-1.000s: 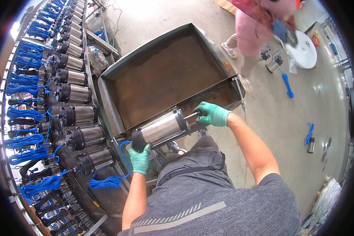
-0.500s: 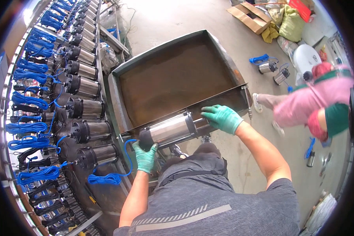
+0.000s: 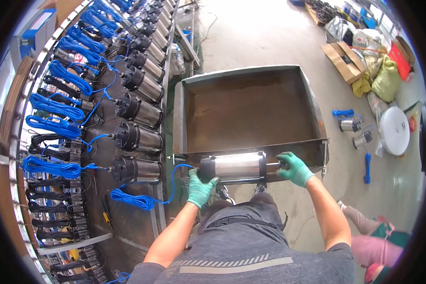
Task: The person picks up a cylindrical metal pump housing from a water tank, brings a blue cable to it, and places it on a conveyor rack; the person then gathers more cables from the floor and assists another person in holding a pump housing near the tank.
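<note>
Pump (image 3: 239,166) held crosswise at the near side of a metal tank (image 3: 244,70).
Along the left, a long worktop (image 3: 97,191) carries a row of similar pumps (image 3: 142,110); beside it sits the tank, its floor stained brown. The steel pump lies level, black cap (image 3: 207,168) leftward, its blue cable (image 3: 132,199) coiled to the left. Left hand (image 3: 201,190), green-gloved, has its fingers cupped around the cap; the right hand (image 3: 296,170), gloved alike, has its fingers closed on the end of the slim shaft (image 3: 272,164).
</note>
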Available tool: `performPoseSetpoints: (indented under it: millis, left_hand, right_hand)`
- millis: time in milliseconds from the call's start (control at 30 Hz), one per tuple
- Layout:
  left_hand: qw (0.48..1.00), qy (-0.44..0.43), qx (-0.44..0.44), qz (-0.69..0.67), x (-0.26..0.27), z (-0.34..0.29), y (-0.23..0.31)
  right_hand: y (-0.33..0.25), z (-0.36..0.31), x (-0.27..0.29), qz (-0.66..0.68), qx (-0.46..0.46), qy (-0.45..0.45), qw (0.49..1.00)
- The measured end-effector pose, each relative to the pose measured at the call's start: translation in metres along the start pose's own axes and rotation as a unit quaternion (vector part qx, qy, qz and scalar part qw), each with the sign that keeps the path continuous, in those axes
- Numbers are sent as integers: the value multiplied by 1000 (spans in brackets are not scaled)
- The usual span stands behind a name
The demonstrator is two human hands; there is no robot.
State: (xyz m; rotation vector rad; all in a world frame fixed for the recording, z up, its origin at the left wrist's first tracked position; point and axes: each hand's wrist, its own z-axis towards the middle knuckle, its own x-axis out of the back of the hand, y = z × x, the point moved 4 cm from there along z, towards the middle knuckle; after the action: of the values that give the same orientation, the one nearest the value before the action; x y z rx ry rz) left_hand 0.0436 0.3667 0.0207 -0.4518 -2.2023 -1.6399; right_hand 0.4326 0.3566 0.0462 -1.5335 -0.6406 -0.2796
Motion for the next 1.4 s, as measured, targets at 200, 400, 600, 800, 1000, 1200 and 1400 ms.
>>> performPoseSetpoints:
  millis: [200,400,600,800,1000,1200,1400]
  left_hand:
    - [1000,0,-2,-23,-7,-5,24]
    - [1000,11,1,-14,-6,-8,35]
    - [1000,21,6,18,1,-16,50]
    - [1000,17,-4,-6,0,-12,28]
    - [1000,10,-22,4,-12,-3,31]
    - [999,25,-30,7,4,-3,-6]
    - [999,0,-33,-30,-8,-6,12]
  right_hand:
    - [21,-6,-5,186,-185,-24,965]
    - [17,5,-17,261,-354,1,898]
    - [-6,-7,3,-229,5,-10,973]
    - [25,7,-13,62,-153,0,986]
    - [14,3,2,81,-306,-53,947]
    - [7,15,-17,89,-260,13,962]
    - [16,8,-10,148,-354,-8,923]
